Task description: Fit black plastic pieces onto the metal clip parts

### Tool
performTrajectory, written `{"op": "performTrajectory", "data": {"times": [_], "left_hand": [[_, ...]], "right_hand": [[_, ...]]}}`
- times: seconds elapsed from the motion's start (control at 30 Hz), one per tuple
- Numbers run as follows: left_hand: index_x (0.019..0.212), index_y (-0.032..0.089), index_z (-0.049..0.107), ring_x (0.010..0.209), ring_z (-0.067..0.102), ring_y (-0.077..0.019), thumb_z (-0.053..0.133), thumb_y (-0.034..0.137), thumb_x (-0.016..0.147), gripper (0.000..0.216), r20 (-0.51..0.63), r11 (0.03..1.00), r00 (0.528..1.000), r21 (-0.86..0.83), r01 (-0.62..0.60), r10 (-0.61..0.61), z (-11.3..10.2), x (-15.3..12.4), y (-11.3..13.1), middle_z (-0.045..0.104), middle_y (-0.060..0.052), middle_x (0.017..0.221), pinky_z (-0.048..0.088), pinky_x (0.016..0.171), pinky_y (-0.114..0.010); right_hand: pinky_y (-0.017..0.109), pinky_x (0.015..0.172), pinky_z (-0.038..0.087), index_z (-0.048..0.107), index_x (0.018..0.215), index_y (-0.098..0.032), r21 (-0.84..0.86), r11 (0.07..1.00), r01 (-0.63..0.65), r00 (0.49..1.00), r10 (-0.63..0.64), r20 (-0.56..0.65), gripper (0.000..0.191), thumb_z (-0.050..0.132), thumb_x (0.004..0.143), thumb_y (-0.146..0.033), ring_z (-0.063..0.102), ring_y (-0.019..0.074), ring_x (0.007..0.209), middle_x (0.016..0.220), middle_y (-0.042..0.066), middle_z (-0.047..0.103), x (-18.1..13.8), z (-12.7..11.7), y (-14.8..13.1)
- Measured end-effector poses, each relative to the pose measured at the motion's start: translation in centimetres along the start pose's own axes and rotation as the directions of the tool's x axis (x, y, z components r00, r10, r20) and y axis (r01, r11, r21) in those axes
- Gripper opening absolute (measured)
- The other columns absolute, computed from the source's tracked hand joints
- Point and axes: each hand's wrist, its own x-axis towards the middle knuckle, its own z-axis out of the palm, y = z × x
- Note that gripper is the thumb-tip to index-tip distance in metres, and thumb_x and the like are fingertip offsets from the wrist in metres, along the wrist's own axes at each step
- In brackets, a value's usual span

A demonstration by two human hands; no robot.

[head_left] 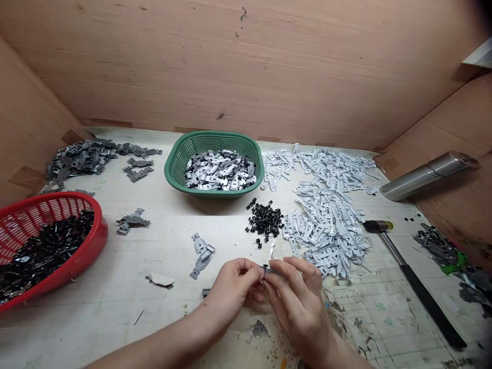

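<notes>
My left hand (240, 282) and my right hand (298, 292) meet at the front middle of the table. Between their fingertips they pinch a small grey plastic part (273, 271) with a black piece (265, 266) on top. My fingers cover much of it. Beyond my hands lies a heap of small black pieces (266, 220). To its right spreads a large pile of flat white plastic parts (326, 220). Several loose grey plastic parts (202, 254) lie to the left of my hands.
A green basket (213, 193) of white-and-grey parts stands at the back middle. At the left is a red basket (100, 233) of black pieces, with a grey heap (82, 158) behind. A mallet (418, 292) and a metal cylinder (426, 177) are at the right. Wooden panels (230, 66) surround the table.
</notes>
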Motion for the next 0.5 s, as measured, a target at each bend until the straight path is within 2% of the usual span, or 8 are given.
{"op": "performTrajectory", "data": {"times": [0.1, 0.17, 0.23, 0.33, 0.43, 0.5], "left_hand": [[0.067, 0.016, 0.048, 0.053, 0.053, -0.0097, 0.052, 0.032, 0.075, 0.018, -0.014, 1.0, 1.0, 0.022, 0.004, -0.004, -0.3, 0.1, 0.1, 0.057, 0.001, 0.062, 0.042, 0.058, -0.024], [0.068, 0.017, 0.048, 0.052, 0.049, -0.0089, 0.05, 0.031, 0.076, 0.016, -0.042, 0.997, 0.999, 0.075, -0.014, 0.017, -0.7, 0.2, 0.3, 0.057, 0.001, 0.06, 0.038, 0.055, -0.022], [0.067, 0.017, 0.048, 0.053, 0.047, -0.0085, 0.048, 0.029, 0.076, 0.015, -0.064, 0.992, 0.996, 0.116, -0.048, 0.055, -1.1, 0.3, 0.4, 0.056, 0.002, 0.059, 0.036, 0.054, -0.021], [0.065, 0.018, 0.047, 0.054, 0.045, -0.0086, 0.047, 0.026, 0.075, 0.013, -0.074, 0.988, 0.994, 0.138, -0.065, 0.076, -1.4, 0.4, 0.6, 0.056, 0.002, 0.057, 0.035, 0.054, -0.021], [0.064, 0.018, 0.047, 0.052, 0.046, -0.0087, 0.047, 0.023, 0.072, 0.01, -0.062, 0.989, 0.996, 0.138, -0.047, 0.056, -1.4, 0.5, 0.6, 0.057, 0.001, 0.056, 0.036, 0.054, -0.021], [0.063, 0.018, 0.046, 0.051, 0.047, -0.0087, 0.048, 0.023, 0.071, 0.009, -0.055, 0.992, 0.998, 0.122, -0.015, 0.022, -1.2, 0.6, 0.6, 0.058, 0.001, 0.055, 0.036, 0.053, -0.021]], "right_hand": [[0.037, 0.072, 0.042, 0.059, 0.086, -0.015, 0.048, 0.996, -0.071, 0.997, 0.07, 0.024, 0.01, 0.054, 0.081, -0.009, 0.051, 0.0231, 0.088, 0.087, 0.01, 0.058, 1.6, -0.7, 1.7], [0.03, 0.065, 0.042, 0.057, 0.087, -0.015, 0.035, 0.994, -0.103, 0.986, 0.097, 0.132, 0.01, 0.051, 0.083, -0.009, 0.05, 0.019, 0.08, 0.081, 0.007, 0.055, 2.9, -0.7, 3.5], [0.026, 0.06, 0.04, 0.057, 0.085, -0.015, -0.021, 0.999, -0.025, 0.947, 0.03, 0.321, 0.011, 0.05, 0.083, -0.008, 0.049, 0.0161, 0.072, 0.077, 0.005, 0.054, 4.0, 0.0, 5.2], [0.026, 0.055, 0.036, 0.056, 0.077, -0.014, -0.117, 0.968, 0.222, 0.838, -0.128, 0.53, 0.014, 0.049, 0.079, -0.003, 0.047, 0.016, 0.068, 0.073, 0.004, 0.053, 5.0, 1.8, 6.7], [0.027, 0.053, 0.031, 0.054, 0.07, -0.015, -0.142, 0.929, 0.342, 0.787, -0.2, 0.584, 0.018, 0.049, 0.073, 0.002, 0.045, 0.0167, 0.066, 0.072, 0.005, 0.053, 5.3, 3.2, 7.0], [0.027, 0.052, 0.03, 0.055, 0.069, -0.015, -0.154, 0.934, 0.324, 0.801, -0.184, 0.57, 0.017, 0.049, 0.074, 0.0, 0.043, 0.016, 0.063, 0.071, 0.005, 0.052, 5.3, 3.0, 7.0]]}}
